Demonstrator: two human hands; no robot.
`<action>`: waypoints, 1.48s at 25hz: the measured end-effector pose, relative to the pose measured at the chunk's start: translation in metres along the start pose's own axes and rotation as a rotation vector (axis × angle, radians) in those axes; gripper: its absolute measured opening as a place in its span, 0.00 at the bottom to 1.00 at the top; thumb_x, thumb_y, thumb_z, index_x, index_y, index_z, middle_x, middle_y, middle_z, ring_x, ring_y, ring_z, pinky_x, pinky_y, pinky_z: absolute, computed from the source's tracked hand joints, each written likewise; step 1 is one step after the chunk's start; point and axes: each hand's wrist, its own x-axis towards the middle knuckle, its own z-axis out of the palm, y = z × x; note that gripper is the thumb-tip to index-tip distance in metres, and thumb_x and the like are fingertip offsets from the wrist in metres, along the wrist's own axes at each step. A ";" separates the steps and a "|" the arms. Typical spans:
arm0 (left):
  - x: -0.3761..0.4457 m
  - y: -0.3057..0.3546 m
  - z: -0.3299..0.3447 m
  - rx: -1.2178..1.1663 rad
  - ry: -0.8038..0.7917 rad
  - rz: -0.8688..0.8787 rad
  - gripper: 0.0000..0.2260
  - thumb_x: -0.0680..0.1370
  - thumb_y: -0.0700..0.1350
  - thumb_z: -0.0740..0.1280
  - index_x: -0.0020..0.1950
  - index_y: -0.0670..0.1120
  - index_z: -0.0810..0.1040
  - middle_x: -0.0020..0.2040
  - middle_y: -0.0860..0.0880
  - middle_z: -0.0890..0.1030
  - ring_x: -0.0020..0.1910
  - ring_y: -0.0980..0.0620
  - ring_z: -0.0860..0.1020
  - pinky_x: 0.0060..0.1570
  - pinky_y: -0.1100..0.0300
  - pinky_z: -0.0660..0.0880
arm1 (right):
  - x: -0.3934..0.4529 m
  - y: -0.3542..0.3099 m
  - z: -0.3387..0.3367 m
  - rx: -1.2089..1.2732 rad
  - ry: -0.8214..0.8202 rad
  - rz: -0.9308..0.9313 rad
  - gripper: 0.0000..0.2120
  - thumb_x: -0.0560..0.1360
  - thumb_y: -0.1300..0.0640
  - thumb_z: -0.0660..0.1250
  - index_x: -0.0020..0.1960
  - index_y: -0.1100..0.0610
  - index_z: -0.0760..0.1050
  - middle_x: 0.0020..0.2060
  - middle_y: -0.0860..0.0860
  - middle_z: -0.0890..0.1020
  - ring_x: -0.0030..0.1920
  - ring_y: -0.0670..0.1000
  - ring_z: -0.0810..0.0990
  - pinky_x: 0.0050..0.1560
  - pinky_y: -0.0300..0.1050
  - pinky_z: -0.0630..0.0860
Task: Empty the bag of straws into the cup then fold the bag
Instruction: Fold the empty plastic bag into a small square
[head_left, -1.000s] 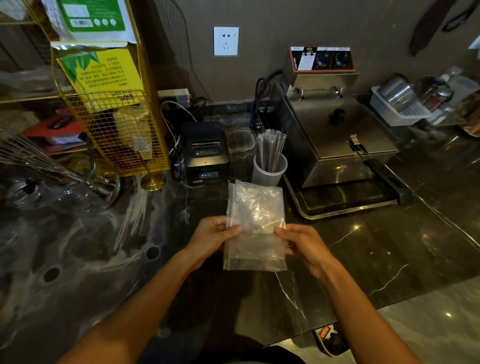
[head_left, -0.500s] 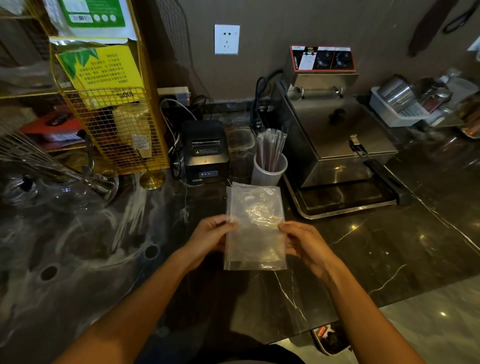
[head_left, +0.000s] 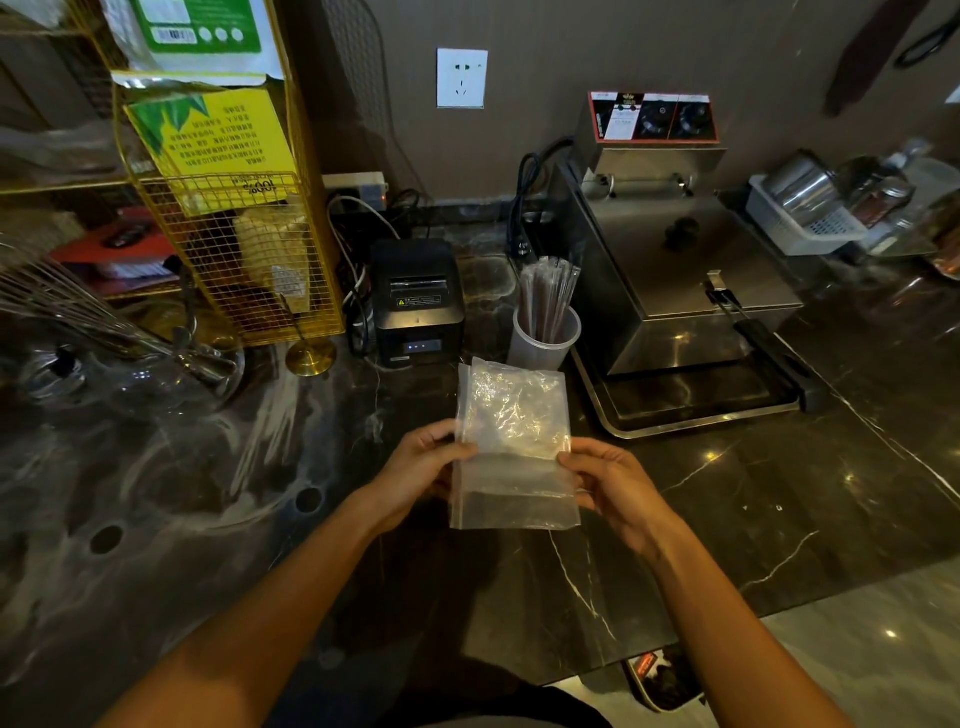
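Dark marble tabletop (head_left: 779, 519) w/ clear bag (head_left: 514, 452) held flat above it, empty. Left hand (head_left: 421, 467) pinches its left edge, right hand (head_left: 613, 483) its right, fingers curled on plastic. Straws (head_left: 550, 301) stand in cup (head_left: 545, 340) just behind, beside fryer (head_left: 691, 291) & printer (head_left: 418, 301).
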 end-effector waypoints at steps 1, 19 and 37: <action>0.000 0.000 0.000 0.002 -0.002 -0.002 0.14 0.82 0.46 0.66 0.68 0.53 0.79 0.65 0.45 0.80 0.63 0.40 0.81 0.58 0.41 0.80 | 0.000 0.000 0.000 -0.002 -0.003 0.002 0.10 0.79 0.63 0.69 0.59 0.60 0.84 0.55 0.61 0.87 0.48 0.55 0.87 0.45 0.46 0.85; -0.008 0.010 0.010 0.077 0.009 0.032 0.09 0.83 0.39 0.62 0.48 0.48 0.80 0.62 0.49 0.74 0.59 0.46 0.76 0.47 0.55 0.81 | -0.019 -0.006 0.007 0.033 0.008 -0.042 0.12 0.84 0.56 0.60 0.61 0.56 0.80 0.57 0.58 0.84 0.52 0.53 0.87 0.47 0.47 0.84; 0.004 -0.026 0.108 0.171 -0.328 -0.196 0.23 0.76 0.39 0.75 0.70 0.47 0.76 0.61 0.47 0.85 0.56 0.50 0.86 0.50 0.55 0.85 | -0.120 0.086 -0.047 0.237 0.396 -0.011 0.08 0.77 0.63 0.73 0.56 0.64 0.82 0.42 0.60 0.87 0.31 0.49 0.82 0.33 0.38 0.82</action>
